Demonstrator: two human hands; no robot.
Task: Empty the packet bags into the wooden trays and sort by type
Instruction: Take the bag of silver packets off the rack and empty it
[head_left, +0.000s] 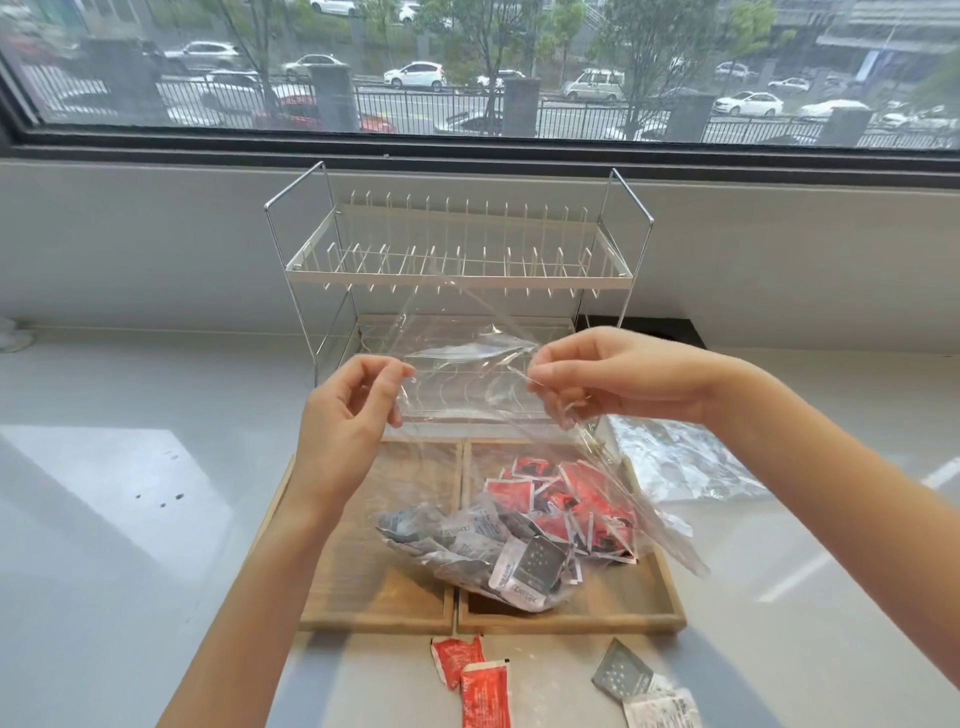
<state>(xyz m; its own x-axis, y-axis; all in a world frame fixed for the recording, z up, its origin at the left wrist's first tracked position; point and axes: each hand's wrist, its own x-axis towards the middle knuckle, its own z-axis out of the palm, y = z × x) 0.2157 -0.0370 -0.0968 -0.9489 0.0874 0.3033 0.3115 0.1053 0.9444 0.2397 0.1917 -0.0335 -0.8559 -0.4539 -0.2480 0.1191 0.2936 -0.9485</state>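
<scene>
Above 2 wooden trays (571, 618), left hand (345, 415) and right hand (618, 382) both pinching clear bag (467, 374).

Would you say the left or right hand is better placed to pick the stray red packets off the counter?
Probably the left hand: the red packets lie on the counter on its side, in front of the trays. Both hands, though, are pinching the clear bag.

The bag (467, 374) between my fingers is clear plastic, glinting pale; beneath it, red packets (566, 499) with white edges heap against grey ones (467, 540) printed in dark text; one grey packet (540, 564) carries a grid of white dots; the two trays (571, 616) are light honey-toned wood; the counter (130, 519) is glossy off-white; the dish rack (457, 260) is white on silver wire; loose red packets (470, 675) lie nearest me.
</scene>
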